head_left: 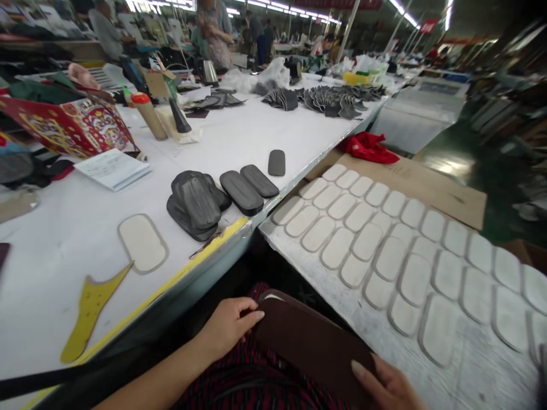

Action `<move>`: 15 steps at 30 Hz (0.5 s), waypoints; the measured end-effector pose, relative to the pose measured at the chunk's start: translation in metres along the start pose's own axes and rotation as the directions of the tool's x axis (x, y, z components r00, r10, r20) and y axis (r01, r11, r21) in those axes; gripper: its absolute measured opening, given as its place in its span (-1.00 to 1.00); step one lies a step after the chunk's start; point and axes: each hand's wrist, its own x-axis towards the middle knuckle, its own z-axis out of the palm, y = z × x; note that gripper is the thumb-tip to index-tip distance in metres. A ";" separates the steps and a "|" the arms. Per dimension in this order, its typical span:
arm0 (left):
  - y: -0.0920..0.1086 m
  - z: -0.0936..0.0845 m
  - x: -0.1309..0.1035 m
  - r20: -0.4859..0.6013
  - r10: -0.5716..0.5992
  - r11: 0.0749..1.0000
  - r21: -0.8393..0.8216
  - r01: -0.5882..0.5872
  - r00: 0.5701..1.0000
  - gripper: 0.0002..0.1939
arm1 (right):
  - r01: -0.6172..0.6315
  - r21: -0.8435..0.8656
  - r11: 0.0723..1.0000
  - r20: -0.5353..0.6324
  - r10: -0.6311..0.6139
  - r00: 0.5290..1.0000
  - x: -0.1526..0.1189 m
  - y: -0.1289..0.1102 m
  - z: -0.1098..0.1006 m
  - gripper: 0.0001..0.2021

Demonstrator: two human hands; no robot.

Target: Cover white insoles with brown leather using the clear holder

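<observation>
A dark brown, leather-like panel with rounded corners (314, 344) lies over the lap, held between both hands. My left hand (228, 327) pinches its upper left end with thumb and fingers, where a pale edge shows underneath. My right hand (387, 382) grips the lower right end, thumb on top and fingers partly hidden below. Left of the hands, a grey-edged white oval pad (143, 243) rests on the white table (205, 136). A yellow curved template (94, 310) touches its lower edge.
Stacked dark grey oval pads (196, 202) sit near the table's yellow-taped edge. Rows of white pads (380, 245) cover a lower board on the right, beside cardboard (440, 185) and a red cloth (371, 148). A red box (68, 122) and a red-capped bottle (149, 115) stand far left.
</observation>
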 end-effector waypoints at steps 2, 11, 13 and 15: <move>0.000 -0.002 0.009 -0.037 -0.033 0.998 0.061 0.036 0.999 -0.66 | 0.019 -0.037 0.999 -0.072 -0.021 0.997 0.005 0.005 0.004 -0.61; -0.008 -0.007 0.028 -0.051 -0.026 0.992 0.120 0.032 0.998 -0.66 | -0.134 0.096 0.986 -0.068 0.140 0.988 0.012 0.024 0.013 -0.54; -0.009 -0.006 0.029 -0.045 -0.040 0.994 0.099 0.044 0.998 -0.65 | -0.151 0.120 0.981 -0.082 0.161 0.983 0.012 0.026 0.012 -0.56; -0.008 -0.006 0.030 -0.037 -0.057 0.996 0.071 0.059 0.998 -0.65 | -0.166 0.159 0.973 -0.097 0.183 0.978 0.012 0.024 0.013 -0.58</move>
